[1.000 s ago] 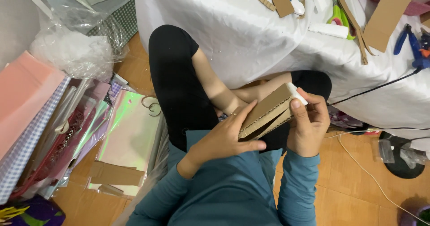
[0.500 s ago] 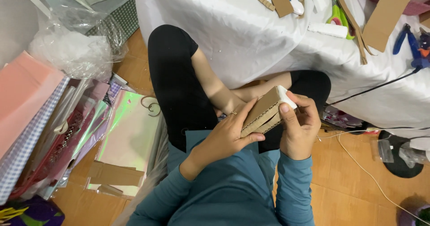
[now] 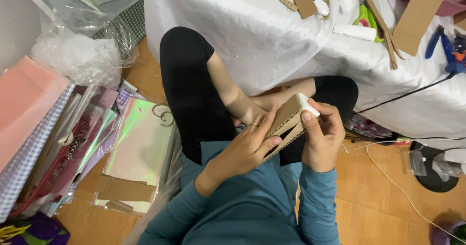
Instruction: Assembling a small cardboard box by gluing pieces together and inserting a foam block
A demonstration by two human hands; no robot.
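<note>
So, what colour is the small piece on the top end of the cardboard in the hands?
White, seen in the head view: small piece on brown cardboard.

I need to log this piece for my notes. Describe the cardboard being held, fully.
The cardboard is brown corrugated board, apparently two flat pieces stacked, fluted edges showing. It is held tilted over the person's lap, its upper end toward the table. A small white bit sits at that upper end; what it is cannot be told. The left hand grips it from below, fingers along its side; the right hand pinches the upper end, thumb on the edge.
</note>
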